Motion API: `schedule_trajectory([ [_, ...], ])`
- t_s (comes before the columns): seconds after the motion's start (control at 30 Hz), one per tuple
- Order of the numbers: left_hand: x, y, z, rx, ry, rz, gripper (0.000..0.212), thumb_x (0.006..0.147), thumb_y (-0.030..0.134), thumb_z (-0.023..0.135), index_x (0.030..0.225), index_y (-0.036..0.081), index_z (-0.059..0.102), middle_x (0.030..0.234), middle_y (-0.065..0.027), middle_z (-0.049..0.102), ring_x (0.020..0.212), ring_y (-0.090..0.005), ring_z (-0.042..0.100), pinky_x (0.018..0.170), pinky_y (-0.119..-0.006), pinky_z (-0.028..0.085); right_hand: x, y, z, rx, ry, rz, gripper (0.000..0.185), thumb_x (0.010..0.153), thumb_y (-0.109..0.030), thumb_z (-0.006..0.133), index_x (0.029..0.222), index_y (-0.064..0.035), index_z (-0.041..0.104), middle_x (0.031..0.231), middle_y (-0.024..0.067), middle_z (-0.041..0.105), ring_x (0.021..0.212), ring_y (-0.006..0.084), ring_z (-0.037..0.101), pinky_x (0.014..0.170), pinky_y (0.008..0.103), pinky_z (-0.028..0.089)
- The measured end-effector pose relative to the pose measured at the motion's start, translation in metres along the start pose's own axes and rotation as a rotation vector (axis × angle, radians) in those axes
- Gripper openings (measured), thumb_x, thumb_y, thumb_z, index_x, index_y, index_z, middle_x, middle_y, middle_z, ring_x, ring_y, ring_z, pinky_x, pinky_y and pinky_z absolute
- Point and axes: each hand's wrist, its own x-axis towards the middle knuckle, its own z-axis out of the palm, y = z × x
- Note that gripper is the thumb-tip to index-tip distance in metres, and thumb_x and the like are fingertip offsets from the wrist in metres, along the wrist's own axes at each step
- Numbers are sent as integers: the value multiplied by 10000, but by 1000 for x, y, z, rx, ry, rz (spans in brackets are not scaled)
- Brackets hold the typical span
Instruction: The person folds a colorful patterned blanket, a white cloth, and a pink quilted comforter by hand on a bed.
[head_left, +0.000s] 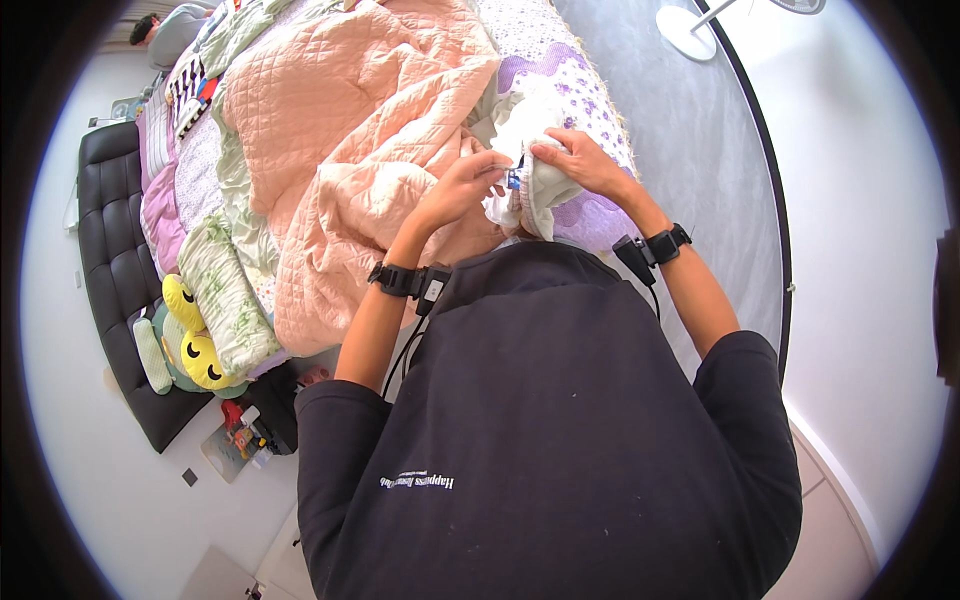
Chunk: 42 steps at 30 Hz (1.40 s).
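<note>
My right hand grips the gathered edge of a pale piece of cloth, perhaps a garment or a cover. The thumb lies on top of that edge. To its left, my left hand pinches a small whitish piece by the same edge. A small blue and white patch, possibly a label, shows between the two hands. More white cloth bunches up behind them on the bed. A peach quilted blanket lies rumpled under and beyond my left hand.
A floral purple and white bedspread lies to the right. Far left stand a dark tufted headboard, yellow plush pillows and a folded green-leaf quilt. A person is beyond the bed. A white fan base stands on the floor.
</note>
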Motion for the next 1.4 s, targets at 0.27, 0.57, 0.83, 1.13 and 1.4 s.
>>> schedule_trajectory([
  [0.27,-1,6,-6,389,61,114,337,839,-69,482,1161,-2,555,938,-114,592,919,-174,565,731,-286,487,3,5,6,45,50,26,362,940,-324,555,1045,18,612,874,35,626,818,83,526,749,264,439],
  [0.57,1,28,-8,105,38,9,316,920,-44,439,1223,-31,526,1059,-87,550,953,-159,567,802,-284,557,9,1,-9,-6,32,51,356,941,-316,551,1061,14,608,924,64,630,851,105,533,784,276,438],
  [0.83,5,6,-7,-124,197,1,253,945,23,452,1162,-40,566,842,-41,609,640,-117,599,601,-236,502,9,5,-6,43,64,43,354,943,-318,546,1055,13,607,928,63,631,846,107,539,777,277,441],
  [1.13,8,9,10,658,524,434,193,840,-9,600,1015,33,670,786,-61,651,549,-113,581,510,-245,469,13,10,-2,137,66,40,336,942,-311,546,1033,5,613,897,44,619,846,116,537,778,270,439],
  [1.4,5,18,16,885,394,668,187,700,-67,657,866,16,630,782,-109,611,629,-250,608,553,-308,478,16,-21,-3,159,-228,112,290,922,-269,580,1010,2,630,884,26,616,839,90,529,781,249,435],
])
